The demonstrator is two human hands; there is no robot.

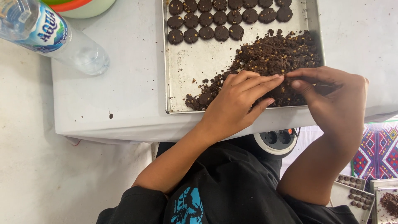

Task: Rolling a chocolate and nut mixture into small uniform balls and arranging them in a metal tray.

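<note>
A metal baking tray [182, 79] lies on a white-covered table. Rows of round dark cookies [219, 18] fill its far part. A heap of dark crumbly dough with nut bits [275, 56] covers its right near side. My left hand [238, 101] rests on the dough at the tray's near edge, fingers stretched to the right. My right hand [336, 97] comes in from the right, thumb and fingers pinched at the dough, its fingertips meeting those of my left hand. Whether either hand holds a piece is hidden.
A clear plastic water bottle [54, 35] lies on the table at the far left, a green and orange bowl [81, 6] behind it. A round power socket reel [277, 141] sits under the table edge. Small trays with cookies [356, 195] and a patterned mat [379, 151] lie at lower right.
</note>
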